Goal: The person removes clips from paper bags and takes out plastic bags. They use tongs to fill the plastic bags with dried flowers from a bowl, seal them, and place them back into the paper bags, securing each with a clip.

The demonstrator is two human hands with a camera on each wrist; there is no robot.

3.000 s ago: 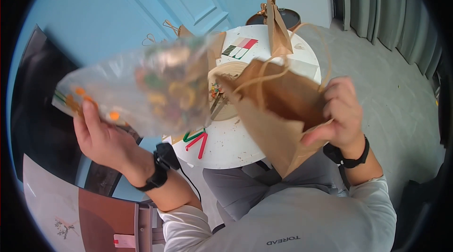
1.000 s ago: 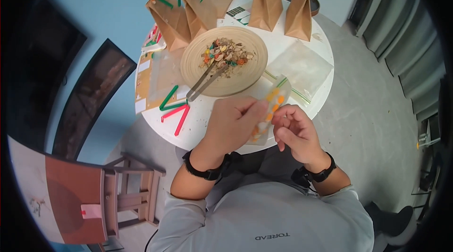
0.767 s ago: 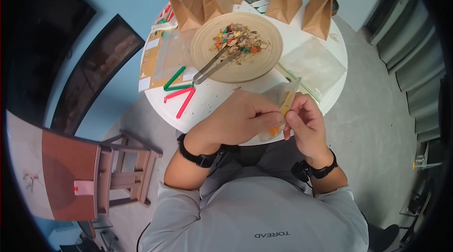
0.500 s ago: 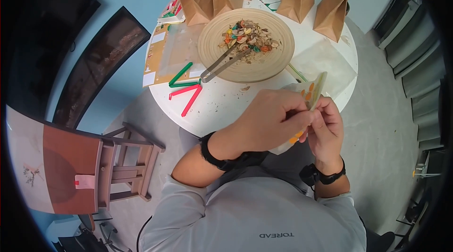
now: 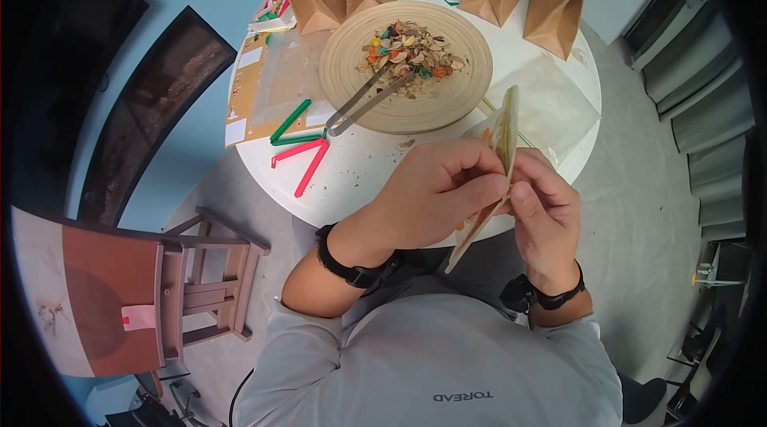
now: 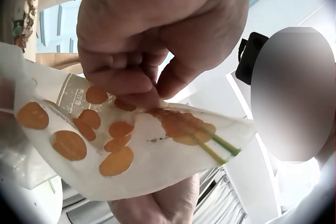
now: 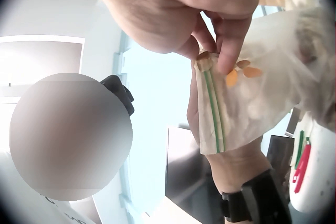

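A translucent zip bag (image 5: 509, 119) with orange oval spots and a green-striped seal is held up in front of my chest, over the table's near edge. My left hand (image 5: 447, 191) pinches its top edge between thumb and fingers. Beside it my right hand (image 5: 547, 207) pinches the same edge. In the left wrist view the spotted side of the bag (image 6: 152, 163) hangs below the left fingertips. The right wrist view shows dark contents deeper in the bag (image 7: 257, 108). A round plate (image 5: 347, 79) beyond the hands bears dried potpourri-like pieces (image 5: 411, 51) and metal tongs (image 5: 371, 101).
Several brown paper bags (image 5: 559, 7) stand along the back of the round white table (image 5: 351, 187). A flat clear zip bag (image 5: 551, 111) lies right of the plate. Green (image 5: 292, 119) and red clip sticks (image 5: 311, 167) lie at the left. A wooden chair (image 5: 212, 275) stands left of the table.
The paper bag has left my right hand, and both hands now pinch the zip bag's edge. Latterly the zip bag has turned edge-on, with my hands shifted right and closer together.
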